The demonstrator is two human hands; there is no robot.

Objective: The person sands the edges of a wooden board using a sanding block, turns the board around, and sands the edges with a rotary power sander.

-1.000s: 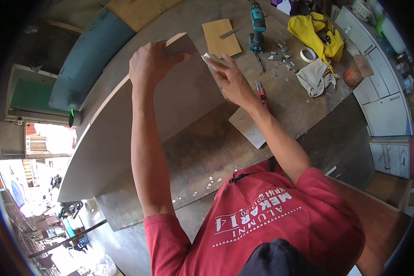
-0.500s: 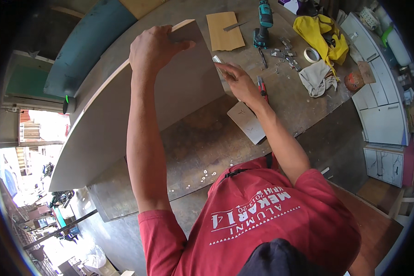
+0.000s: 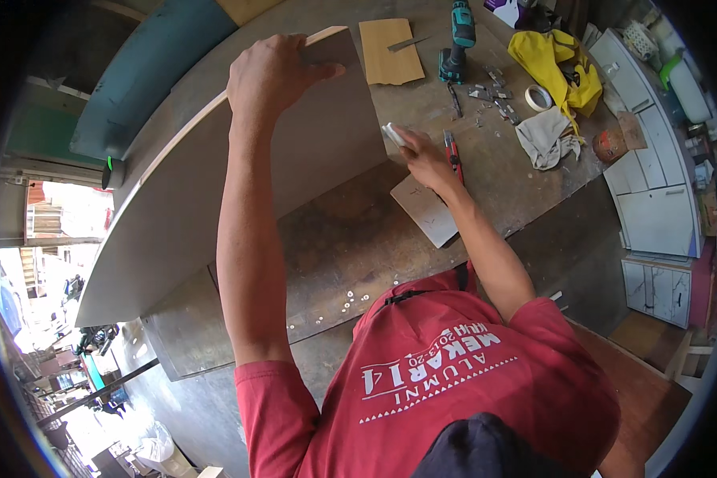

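Observation:
A large grey panel [image 3: 167,215] with a pale wooden edge stands on its long side on the workbench [image 3: 327,215]. My left hand [image 3: 271,80] is closed over its top edge near the right corner, thumb on the near face. Just right of the panel's short edge, apart from it, my right hand [image 3: 428,162] pinches a small whitish piece [image 3: 393,134] whose kind I cannot make out. A red utility knife [image 3: 453,158] lies beside that hand. Under the right wrist is a pale rectangular piece [image 3: 425,212] with pencil-like marks.
At the back stand a teal cordless drill [image 3: 457,40] and a wood-coloured board [image 3: 389,64]. Metal hinges [image 3: 498,99], a tape roll [image 3: 538,98], a grey cloth [image 3: 548,143] and yellow fabric [image 3: 558,68] lie at right. Small white discs [image 3: 350,299] dot the bench's near edge.
My right hand has drawn away from the panel's short edge, rightward and nearer to me, its fingers closing more around the whitish piece. My left hand keeps its hold on the panel.

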